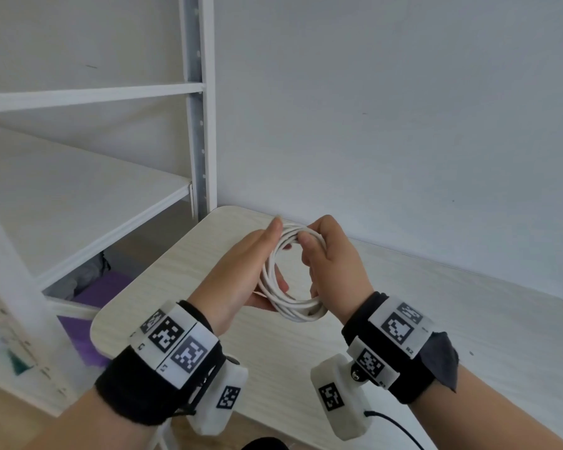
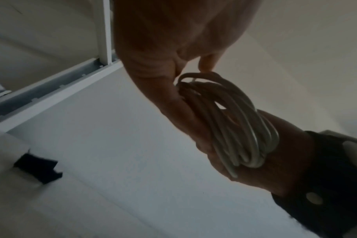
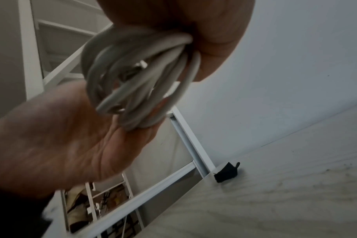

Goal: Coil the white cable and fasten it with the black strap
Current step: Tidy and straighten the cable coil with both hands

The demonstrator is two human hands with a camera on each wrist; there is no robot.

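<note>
The white cable point(image 1: 293, 311) is wound into a ring of several loops and held in the air above the pale wooden table point(image 1: 436, 319). My left hand point(image 1: 241, 277) lies along the ring's left side with its fingers straight, and its thumb reaches inside the ring. My right hand point(image 1: 332, 264) grips the top right of the coil with curled fingers. In the right wrist view, metal plug ends point(image 3: 141, 64) show among the loops point(image 3: 132, 72). The black strap point(image 2: 38, 168) lies loose on the table near its far left corner point(image 3: 226, 173). It is hidden in the head view.
A white metal shelf unit point(image 1: 78, 196) stands left of the table, its upright post point(image 1: 205, 125) at the table's far corner. A plain white wall point(image 1: 403, 108) runs behind the table. Purple items point(image 1: 104, 290) sit low under the shelf.
</note>
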